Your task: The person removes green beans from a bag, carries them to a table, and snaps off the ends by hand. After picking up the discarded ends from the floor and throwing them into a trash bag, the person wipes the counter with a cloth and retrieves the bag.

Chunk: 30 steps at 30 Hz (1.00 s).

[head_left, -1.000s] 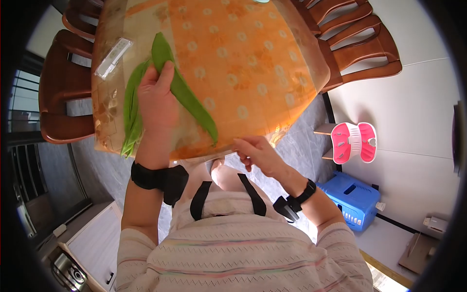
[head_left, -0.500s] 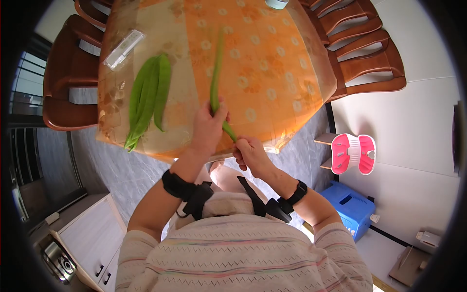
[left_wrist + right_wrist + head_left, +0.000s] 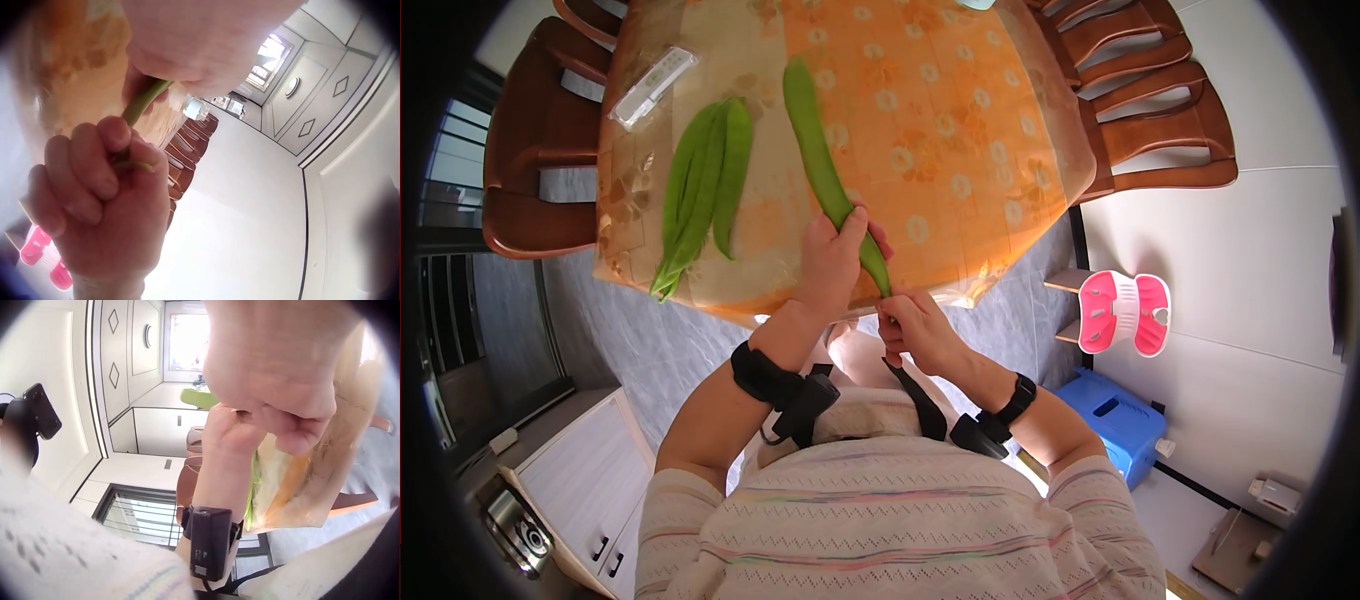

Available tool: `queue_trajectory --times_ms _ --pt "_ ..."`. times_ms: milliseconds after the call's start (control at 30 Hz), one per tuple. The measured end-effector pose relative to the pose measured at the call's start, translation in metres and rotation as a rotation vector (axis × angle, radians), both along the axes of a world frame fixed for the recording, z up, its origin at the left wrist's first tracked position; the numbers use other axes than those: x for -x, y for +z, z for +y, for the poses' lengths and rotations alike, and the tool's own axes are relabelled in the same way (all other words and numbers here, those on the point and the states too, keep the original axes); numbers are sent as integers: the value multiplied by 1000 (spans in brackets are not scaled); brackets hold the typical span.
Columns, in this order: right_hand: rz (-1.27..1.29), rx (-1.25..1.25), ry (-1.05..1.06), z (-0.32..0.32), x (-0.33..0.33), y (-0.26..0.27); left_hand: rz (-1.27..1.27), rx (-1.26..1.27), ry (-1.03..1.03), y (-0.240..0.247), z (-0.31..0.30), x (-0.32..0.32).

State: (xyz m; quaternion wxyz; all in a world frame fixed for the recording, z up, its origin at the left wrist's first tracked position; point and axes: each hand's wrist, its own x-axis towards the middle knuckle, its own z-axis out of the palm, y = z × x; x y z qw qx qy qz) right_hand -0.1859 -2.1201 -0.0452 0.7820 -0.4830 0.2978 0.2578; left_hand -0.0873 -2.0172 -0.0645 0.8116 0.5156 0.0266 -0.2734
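A long flat green bean pod (image 3: 818, 155) slants over the near part of the table. Around its lower part curl the fingers of the left hand (image 3: 834, 262), thumb on top. The right hand (image 3: 921, 330) pinches the pod's near tip, close beside the left. In the left wrist view the right hand (image 3: 106, 194) has curled fingers, with a thin green strand (image 3: 134, 165) showing at its thumb. Several more pods (image 3: 700, 185) lie together on the table's left part. The right hand (image 3: 275, 375) hides the tip in the right wrist view.
The table (image 3: 960, 215) has an orange and cream patterned cover. A white strip-shaped object (image 3: 654, 88) lies at its left. Wooden chairs (image 3: 1165, 125) stand on both sides. On the right are a pink and white seat (image 3: 1125, 313) and a blue plastic stool (image 3: 1112, 420).
The left hand has moved right from the pile with one pod, while the other pods lie on the table. The right hand has taken hold of that pod's near tip.
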Motion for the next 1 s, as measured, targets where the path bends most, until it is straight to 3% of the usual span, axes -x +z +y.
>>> queue_trajectory --times_ms 233,300,367,500,567,800,1000 --pt "-178 237 208 3 13 10 245 65 -164 15 5 -8" --pt "-693 632 367 5 15 13 323 108 -209 10 7 -7" --pt "-658 617 434 3 16 18 412 59 -423 2 10 -3" --pt "-647 619 593 -12 14 20 410 86 -472 4 16 -6" --pt "-637 636 656 -16 10 27 367 5 -619 4 19 -9" --pt "-608 725 795 -39 5 18 283 106 -673 9 23 -18" --pt "-625 799 705 -50 2 3 154 57 -735 10 25 -18"
